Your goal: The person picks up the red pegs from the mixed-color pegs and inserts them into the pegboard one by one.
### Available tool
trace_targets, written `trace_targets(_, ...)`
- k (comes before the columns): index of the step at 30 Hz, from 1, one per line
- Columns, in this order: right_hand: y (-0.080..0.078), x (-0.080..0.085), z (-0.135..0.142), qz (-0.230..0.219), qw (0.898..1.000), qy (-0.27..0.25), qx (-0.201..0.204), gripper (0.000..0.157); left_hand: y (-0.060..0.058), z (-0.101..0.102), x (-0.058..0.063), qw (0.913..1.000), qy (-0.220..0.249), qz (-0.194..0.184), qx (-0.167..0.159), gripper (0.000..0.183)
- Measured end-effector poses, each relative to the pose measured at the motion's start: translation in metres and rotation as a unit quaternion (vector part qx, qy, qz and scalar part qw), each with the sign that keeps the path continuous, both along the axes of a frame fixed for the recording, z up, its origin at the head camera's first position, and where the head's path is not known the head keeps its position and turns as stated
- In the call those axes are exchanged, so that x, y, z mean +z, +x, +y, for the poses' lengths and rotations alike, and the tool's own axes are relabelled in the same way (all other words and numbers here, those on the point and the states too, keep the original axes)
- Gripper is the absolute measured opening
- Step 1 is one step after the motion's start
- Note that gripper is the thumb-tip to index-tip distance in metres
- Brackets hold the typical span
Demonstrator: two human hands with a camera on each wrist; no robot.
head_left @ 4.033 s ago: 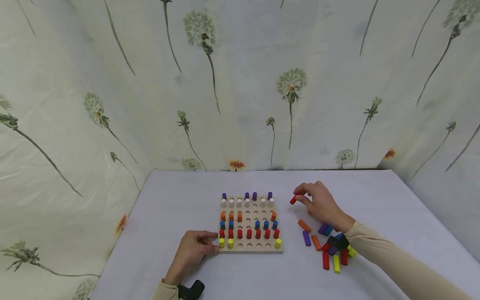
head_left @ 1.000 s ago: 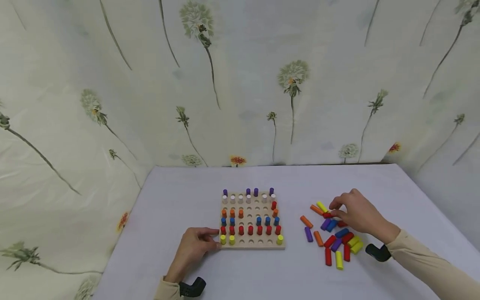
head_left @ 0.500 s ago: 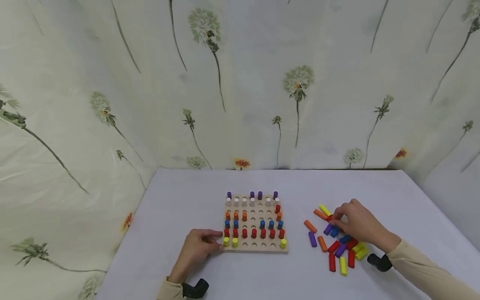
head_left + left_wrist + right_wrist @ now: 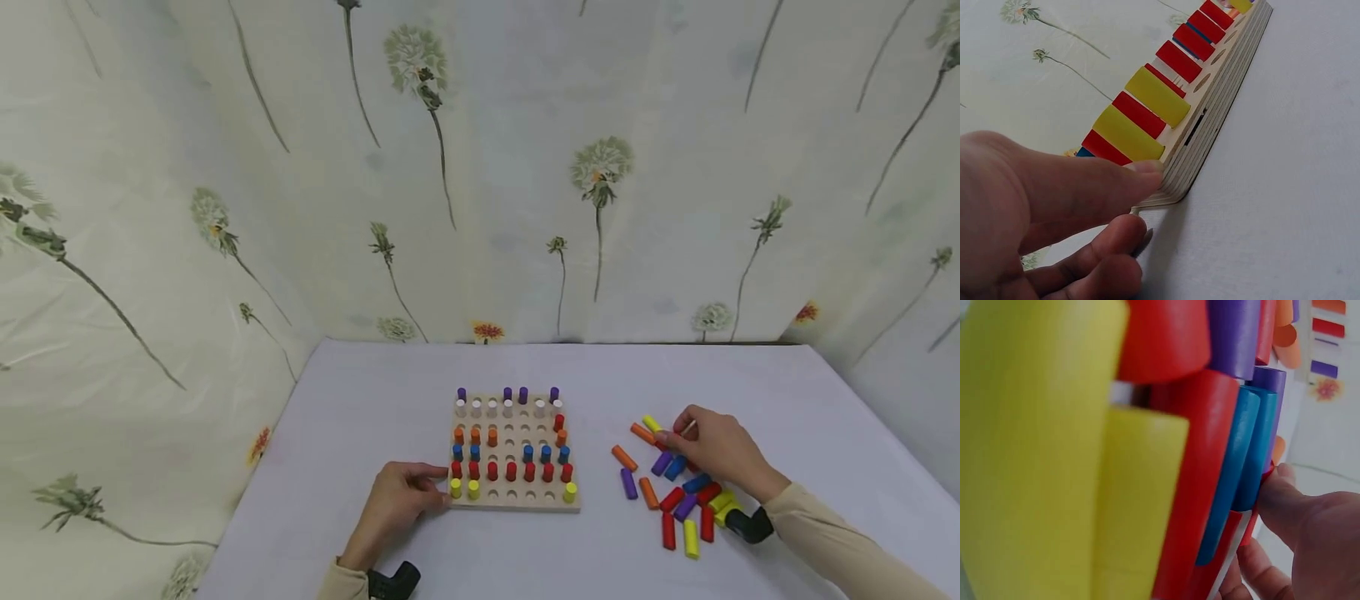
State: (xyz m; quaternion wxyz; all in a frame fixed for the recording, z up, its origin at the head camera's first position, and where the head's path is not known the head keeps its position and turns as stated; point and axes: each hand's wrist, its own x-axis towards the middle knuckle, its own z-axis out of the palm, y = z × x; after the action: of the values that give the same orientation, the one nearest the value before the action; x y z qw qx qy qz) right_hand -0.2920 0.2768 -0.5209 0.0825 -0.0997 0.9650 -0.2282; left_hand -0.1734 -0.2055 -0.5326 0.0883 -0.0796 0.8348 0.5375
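A wooden pegboard (image 4: 517,500) lies on the table, with colored pegs standing in rows and several bare holes. My left hand (image 4: 401,500) grips its near left corner; the left wrist view shows the thumb on the edge beside a yellow peg (image 4: 1129,133). Over the loose pegs to the right, my right hand (image 4: 723,450) pinches a red peg (image 4: 1250,528) between thumb and fingers. Most of that peg is hidden by the hand. Blue pegs (image 4: 1254,450) and a purple peg (image 4: 662,463) lie close by the fingertips.
Loose red, yellow, orange, blue and purple pegs are spread right of the board, among them a yellow peg (image 4: 691,539) and an orange peg (image 4: 623,457). The white table (image 4: 360,383) ends at a flower-printed cloth backdrop (image 4: 495,208).
The red peg my right hand held earlier now stands at the right end of the board's third row. That hand moved right to the loose pegs and pinches another. My left hand stays put.
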Motion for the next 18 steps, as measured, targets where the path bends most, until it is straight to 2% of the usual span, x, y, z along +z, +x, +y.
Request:
trace_targets(5,-0.0006,-0.0007,0.0004,0.003,1.000,-0.020,-0.008,0.047,-0.0007,-0.0007,-0.0003,0.9999,0.002,0.014,-0.003,0.036)
trace_targets(12,0.0008,-0.0005,0.0035,-0.011,0.999,-0.029,-0.018,0.050,-0.0002,-0.0016,0.0013,0.9999,-0.006,0.011,-0.003,0.036)
trace_targets(18,0.0016,-0.0020,0.0100,0.005,0.999,-0.030,-0.034,0.044,0.0006,-0.0001,-0.0009,0.9999,-0.011,0.006,-0.004,0.036)
